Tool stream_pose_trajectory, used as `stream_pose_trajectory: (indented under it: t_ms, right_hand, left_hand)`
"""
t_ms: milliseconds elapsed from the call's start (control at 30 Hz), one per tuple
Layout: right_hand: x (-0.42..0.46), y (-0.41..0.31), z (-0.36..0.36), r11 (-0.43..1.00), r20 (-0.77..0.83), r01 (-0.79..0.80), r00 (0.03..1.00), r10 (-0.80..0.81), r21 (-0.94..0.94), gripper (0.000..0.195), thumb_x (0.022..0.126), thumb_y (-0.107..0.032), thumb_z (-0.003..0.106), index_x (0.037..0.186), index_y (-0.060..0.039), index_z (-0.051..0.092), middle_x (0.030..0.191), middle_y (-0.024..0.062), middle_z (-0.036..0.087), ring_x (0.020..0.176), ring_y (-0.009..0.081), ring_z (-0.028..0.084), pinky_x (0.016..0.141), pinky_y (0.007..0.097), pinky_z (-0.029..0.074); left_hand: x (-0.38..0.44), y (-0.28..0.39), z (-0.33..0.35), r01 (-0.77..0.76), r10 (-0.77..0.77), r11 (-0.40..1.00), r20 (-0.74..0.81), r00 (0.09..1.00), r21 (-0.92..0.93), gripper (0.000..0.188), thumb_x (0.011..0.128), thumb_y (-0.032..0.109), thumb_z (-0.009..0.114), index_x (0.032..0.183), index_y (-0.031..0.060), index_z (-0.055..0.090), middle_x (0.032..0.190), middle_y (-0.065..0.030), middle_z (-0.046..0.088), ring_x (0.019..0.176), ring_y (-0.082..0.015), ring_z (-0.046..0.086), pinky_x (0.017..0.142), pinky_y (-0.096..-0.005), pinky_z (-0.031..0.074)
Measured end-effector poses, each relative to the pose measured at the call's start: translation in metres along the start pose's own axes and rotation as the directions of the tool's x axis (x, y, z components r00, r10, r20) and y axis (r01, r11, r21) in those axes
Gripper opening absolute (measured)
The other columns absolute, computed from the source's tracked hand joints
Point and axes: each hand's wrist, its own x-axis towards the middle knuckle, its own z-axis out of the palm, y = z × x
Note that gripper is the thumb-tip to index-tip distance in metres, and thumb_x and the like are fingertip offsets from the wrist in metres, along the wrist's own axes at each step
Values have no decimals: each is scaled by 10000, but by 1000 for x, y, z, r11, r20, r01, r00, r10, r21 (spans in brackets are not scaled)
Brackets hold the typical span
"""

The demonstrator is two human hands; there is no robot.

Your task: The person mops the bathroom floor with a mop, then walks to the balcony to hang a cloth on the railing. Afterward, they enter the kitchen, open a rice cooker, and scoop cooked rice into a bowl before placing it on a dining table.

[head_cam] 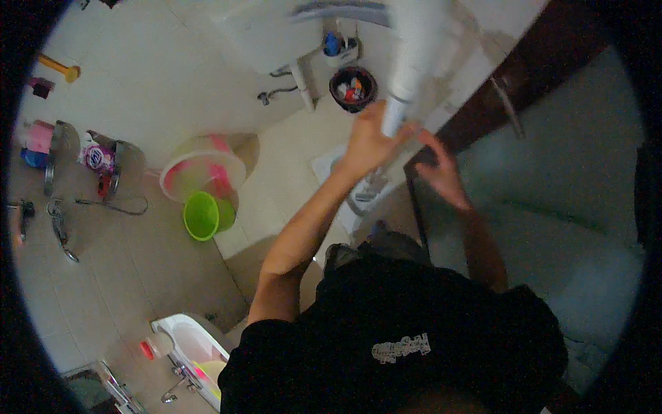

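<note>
My left hand (367, 142) grips the narrow lower end of a long white cylindrical object (416, 52), whose wider part rises toward the top of the view and is blurred. Close by on the right, my right hand (442, 171) is raised with its fingers apart and holds nothing. Its fingertips are near the left hand's fingers; whether they touch is unclear. Beneath the hands, a white squat toilet pan (357, 209) is set in the floor, partly hidden by my left forearm.
A dark bin (353, 89) with litter stands by the wall beyond. Left are a pink-and-white tub (201, 173) and a green bucket (201, 216). A white basin (178, 328) with a tap is at lower left. A dark door frame (496, 93) edges a greenish pane on the right.
</note>
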Motion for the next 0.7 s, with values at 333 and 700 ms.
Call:
stream_pose_trajectory:
  t_ms: [333,700]
  right_hand:
    - [46,14,9,968,-462,-79,867,185,239,289,829,-210,541,1062,-39,542,701,-7,519,573,99,481,515,256,419]
    - [60,7,-22,932,-724,-52,615,313,359,196,771,-116,589,955,-49,597,607,-2,496,478,99,437,448,248,364]
  left_hand:
    - [111,-66,-43,-472,297,838,497,816,275,916,653,527,662,1340,74,259,1367,-198,272,1283,-321,243,961,-528,255]
    - [363,-281,-239,86,-126,420,-36,991,903,925,733,490,609,1368,24,125,1431,-142,146,1332,-269,113,1011,-577,125]
